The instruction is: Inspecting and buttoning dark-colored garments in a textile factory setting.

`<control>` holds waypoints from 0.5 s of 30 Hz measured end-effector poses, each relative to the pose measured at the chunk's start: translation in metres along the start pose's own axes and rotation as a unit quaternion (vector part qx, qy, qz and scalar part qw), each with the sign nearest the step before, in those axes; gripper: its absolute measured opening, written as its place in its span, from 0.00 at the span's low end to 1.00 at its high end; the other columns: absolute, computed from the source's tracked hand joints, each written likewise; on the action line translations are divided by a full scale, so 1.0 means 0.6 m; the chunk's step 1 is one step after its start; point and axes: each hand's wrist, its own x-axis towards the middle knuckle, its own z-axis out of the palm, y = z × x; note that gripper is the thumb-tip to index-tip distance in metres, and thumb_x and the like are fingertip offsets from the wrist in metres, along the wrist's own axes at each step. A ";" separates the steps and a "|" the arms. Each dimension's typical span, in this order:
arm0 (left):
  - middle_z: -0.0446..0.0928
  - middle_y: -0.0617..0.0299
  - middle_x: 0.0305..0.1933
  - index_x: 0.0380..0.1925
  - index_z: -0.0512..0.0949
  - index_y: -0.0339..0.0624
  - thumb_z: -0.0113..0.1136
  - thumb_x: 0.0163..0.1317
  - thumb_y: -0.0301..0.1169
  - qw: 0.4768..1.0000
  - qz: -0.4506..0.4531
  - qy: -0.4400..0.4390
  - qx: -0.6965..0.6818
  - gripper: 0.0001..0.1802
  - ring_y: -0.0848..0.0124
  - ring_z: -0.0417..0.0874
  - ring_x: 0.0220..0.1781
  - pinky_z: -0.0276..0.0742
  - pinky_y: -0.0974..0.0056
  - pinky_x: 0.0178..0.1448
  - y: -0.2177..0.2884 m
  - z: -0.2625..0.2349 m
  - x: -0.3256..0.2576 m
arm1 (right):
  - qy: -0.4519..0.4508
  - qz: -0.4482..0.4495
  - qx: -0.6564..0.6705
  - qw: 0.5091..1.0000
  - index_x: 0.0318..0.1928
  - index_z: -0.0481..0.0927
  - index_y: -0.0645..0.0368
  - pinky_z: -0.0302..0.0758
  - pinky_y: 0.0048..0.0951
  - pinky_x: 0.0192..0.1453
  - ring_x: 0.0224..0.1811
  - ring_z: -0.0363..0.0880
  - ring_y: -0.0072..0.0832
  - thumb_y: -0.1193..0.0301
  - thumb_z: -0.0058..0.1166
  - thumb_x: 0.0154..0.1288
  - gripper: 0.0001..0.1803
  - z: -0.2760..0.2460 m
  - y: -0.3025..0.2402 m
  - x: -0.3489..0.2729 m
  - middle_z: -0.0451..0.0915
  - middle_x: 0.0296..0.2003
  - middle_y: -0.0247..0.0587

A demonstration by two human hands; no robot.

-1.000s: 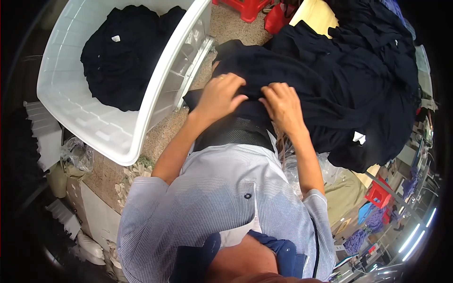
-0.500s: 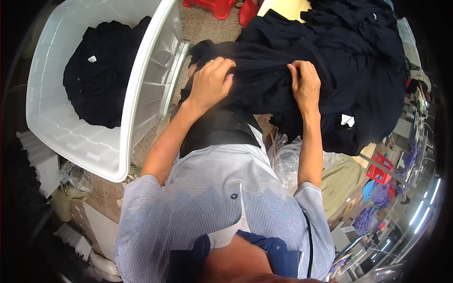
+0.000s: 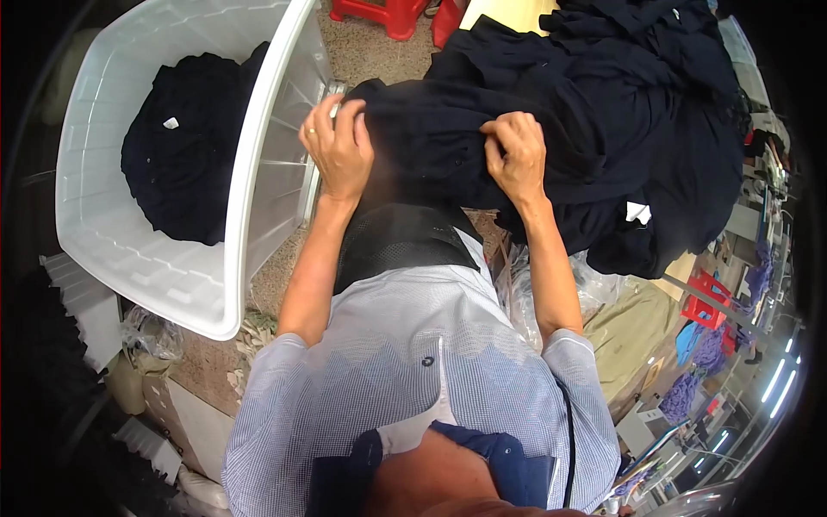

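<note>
A dark navy garment (image 3: 422, 129) lies stretched across my lap, running into a larger heap of dark clothing on the right. My left hand (image 3: 338, 151) is at the garment's left edge, beside the white bin, its fingers apart and slightly curled with nothing seen between them. Thumb and fingertips of my right hand (image 3: 517, 155) are pinched together on the fabric farther right. Small buttons show faintly on the cloth between my hands. The fingertips of the right hand are partly hidden.
A white plastic bin (image 3: 245, 181) at the left holds a bundle of dark clothing (image 3: 185, 146) with a white tag. The dark clothing heap (image 3: 646, 112) fills the right side. A red stool (image 3: 379, 15) stands ahead; clear plastic wrapping (image 3: 521, 293) lies by my right side.
My left hand has moved left toward the bin and its fingers have spread. The right hand has shifted left along the garment, still pinching it.
</note>
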 end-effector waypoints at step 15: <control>0.79 0.50 0.70 0.65 0.83 0.47 0.75 0.65 0.31 0.956 0.071 -0.208 -0.193 0.27 0.46 0.81 0.66 0.78 0.46 0.67 0.057 0.026 -0.002 | -0.087 -0.057 -0.083 0.991 0.59 0.88 0.57 0.72 0.44 0.59 0.53 0.82 0.38 0.71 0.71 0.66 0.21 -0.015 -0.011 -0.012 0.84 0.50 0.38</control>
